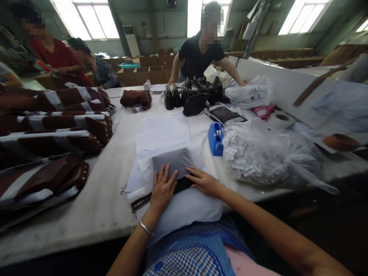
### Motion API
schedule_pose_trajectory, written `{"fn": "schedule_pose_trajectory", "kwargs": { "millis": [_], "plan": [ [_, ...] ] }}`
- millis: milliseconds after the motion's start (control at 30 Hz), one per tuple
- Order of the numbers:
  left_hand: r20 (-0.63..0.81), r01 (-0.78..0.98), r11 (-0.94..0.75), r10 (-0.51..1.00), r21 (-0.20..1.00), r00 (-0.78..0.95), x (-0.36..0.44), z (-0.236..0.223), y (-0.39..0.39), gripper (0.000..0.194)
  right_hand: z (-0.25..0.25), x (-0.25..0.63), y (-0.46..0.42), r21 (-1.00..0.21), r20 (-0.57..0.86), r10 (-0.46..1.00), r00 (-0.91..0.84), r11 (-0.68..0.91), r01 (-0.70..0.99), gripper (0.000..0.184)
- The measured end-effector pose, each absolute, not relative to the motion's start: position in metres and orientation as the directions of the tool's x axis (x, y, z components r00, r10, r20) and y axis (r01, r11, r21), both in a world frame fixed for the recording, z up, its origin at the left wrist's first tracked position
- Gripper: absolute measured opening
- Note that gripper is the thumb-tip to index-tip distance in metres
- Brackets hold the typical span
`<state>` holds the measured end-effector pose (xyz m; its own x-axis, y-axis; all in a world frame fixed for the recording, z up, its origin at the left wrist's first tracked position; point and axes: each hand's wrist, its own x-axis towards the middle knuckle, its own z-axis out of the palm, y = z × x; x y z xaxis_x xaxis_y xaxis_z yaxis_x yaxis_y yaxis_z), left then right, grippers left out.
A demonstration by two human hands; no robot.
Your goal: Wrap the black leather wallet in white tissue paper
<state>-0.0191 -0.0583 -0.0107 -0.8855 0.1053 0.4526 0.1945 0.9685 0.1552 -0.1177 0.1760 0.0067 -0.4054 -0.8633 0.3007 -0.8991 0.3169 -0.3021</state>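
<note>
In front of me a flat dark pouch (185,184) lies on sheets of white tissue paper (163,132), with one thin sheet folded over its far part so that it looks grey. My left hand (163,188) rests flat on the pouch and paper, fingers spread. From the right, my right hand (205,182) presses the paper's near edge with its fingers stretched out. By my left wrist lies a black strip with light lettering (140,203). A blue tape dispenser (215,140) stands right of the paper.
A clear bag of small white packets (255,153) lies to the right. Wrapped brown bags (66,126) fill the left side. Several black pouches (195,101) and a brown pouch (135,100) stand farther back. A person in black (201,57) leans over the far side.
</note>
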Motion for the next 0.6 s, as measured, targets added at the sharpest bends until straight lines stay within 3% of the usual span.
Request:
{"fn": "schedule_pose_trajectory", "kwargs": {
  "millis": [133,300,333,467,600],
  "plan": [
    [0.431,0.21,0.962,0.118,0.173,-0.895,-0.019,-0.005,-0.061,0.046,0.03,-0.097,0.201,-0.489,0.262,-0.858,-0.442,0.277,-0.827,0.039],
    [0.417,0.206,0.963,0.118,0.173,-0.901,-0.019,-0.003,-0.062,0.045,0.057,-0.053,0.205,-0.498,0.137,-0.94,-0.312,0.208,-0.842,0.074],
    [0.417,0.208,0.963,0.12,0.173,-0.901,-0.019,-0.003,-0.061,0.045,0.056,-0.046,0.204,-0.476,0.137,-0.939,-0.315,0.217,-0.852,0.072],
    [0.415,0.214,0.96,0.123,0.182,-0.902,-0.018,-0.002,-0.061,0.045,0.039,-0.031,0.2,-0.429,0.218,-0.911,-0.351,0.234,-0.873,0.031],
    [0.401,0.21,0.957,0.116,0.198,-0.909,-0.018,0.002,-0.061,0.043,0.026,-0.025,0.202,-0.555,0.218,-0.872,-0.438,0.259,-0.791,0.026]
  ]
}}
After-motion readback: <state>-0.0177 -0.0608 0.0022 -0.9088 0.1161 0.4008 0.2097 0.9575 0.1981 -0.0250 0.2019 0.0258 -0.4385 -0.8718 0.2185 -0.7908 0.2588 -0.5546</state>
